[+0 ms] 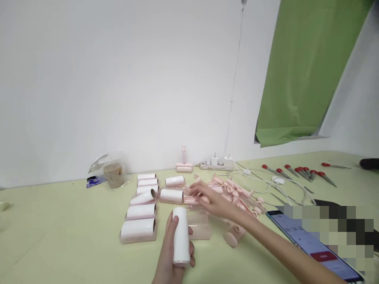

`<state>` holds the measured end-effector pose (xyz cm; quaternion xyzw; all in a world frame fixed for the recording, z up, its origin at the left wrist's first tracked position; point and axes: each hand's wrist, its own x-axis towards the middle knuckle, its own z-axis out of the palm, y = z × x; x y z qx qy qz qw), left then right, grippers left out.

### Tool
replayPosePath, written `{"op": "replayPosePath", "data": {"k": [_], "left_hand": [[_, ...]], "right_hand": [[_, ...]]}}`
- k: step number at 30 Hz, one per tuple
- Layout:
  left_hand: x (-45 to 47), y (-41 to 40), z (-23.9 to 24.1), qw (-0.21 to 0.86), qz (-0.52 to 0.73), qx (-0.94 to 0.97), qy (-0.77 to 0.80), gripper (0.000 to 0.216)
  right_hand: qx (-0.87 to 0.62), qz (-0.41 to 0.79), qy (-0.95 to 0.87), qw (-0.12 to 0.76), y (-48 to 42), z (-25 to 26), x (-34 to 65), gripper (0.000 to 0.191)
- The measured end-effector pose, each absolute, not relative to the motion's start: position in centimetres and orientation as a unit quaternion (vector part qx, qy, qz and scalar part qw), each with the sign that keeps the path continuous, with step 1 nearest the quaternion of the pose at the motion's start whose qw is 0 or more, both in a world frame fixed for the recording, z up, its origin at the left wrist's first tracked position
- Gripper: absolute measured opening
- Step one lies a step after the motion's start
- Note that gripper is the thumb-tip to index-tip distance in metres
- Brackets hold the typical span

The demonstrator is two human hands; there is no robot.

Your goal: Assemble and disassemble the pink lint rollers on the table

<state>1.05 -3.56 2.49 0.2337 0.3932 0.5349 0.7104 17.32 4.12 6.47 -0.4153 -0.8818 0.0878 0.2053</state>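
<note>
Pale green tabletop (74,228) | held white roll (181,236) | plain, smooth, cylindrical

Held roll (181,236): plain white. Lined-up rolls (137,227): white, brown inside ends; cases (138,239) under them translucent pale pink. Scattered plastic parts (241,204): pale pink. Tabletop (65,232): pale yellow-green, plain. Wall (118,79): white. Hanging cloth (308,71): solid green. Pointed tools (327,179): red ends, grey shafts. Plugs (227,161): white. Phone (299,232): bluish screen, red button (323,256). Cup (113,175): tan. Small packet (94,182): blue, black.
</note>
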Motion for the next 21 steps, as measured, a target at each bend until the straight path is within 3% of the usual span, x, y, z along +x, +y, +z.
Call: {"op": "replayPosePath", "data": {"k": [1, 5, 9, 12, 14, 16, 18, 21], "left_hand": [[1.0, -3.5, 2.5, 0.716, 0.536, 0.216, 0.392, 0.057], [1.0, -3.4, 2.4, 0.727, 0.536, 0.191, 0.386, 0.052], [0.9, -3.1, 3.0, 0.685, 0.579, 0.247, 0.368, 0.052], [0.8, -2.2, 3.9, 0.623, 0.644, 0.264, 0.356, 0.054], [1.0, -1.5, 4.3, 0.596, 0.676, 0.25, 0.354, 0.053], [1.6, -1.1, 4.4, 0.581, 0.692, 0.235, 0.357, 0.051], [2.3, -1.1, 4.1, 0.577, 0.692, 0.241, 0.361, 0.05], [3.2, -1.7, 3.1, 0.591, 0.66, 0.274, 0.373, 0.051]], "right_hand": [[-0.462, 0.01, -0.875, 0.147, 5.6, 6.2, 18.0, 0.032], [-0.503, -0.028, -0.859, 0.091, 10.3, 4.9, 20.4, 0.023], [-0.526, -0.03, -0.843, 0.111, 10.8, 5.1, 21.9, 0.012], [-0.55, -0.03, -0.818, 0.166, 8.8, 6.3, 21.8, 0.02], [-0.551, 0.044, -0.797, 0.245, 6.6, 6.8, 20.6, 0.025], [-0.506, 0.27, -0.729, 0.373, 4.0, 6.5, 18.8, 0.026], [-0.412, 0.487, -0.67, 0.379, 1.7, 5.7, 16.8, 0.035], [-0.356, 0.568, -0.621, 0.406, -0.4, 4.3, 14.9, 0.037]]}}
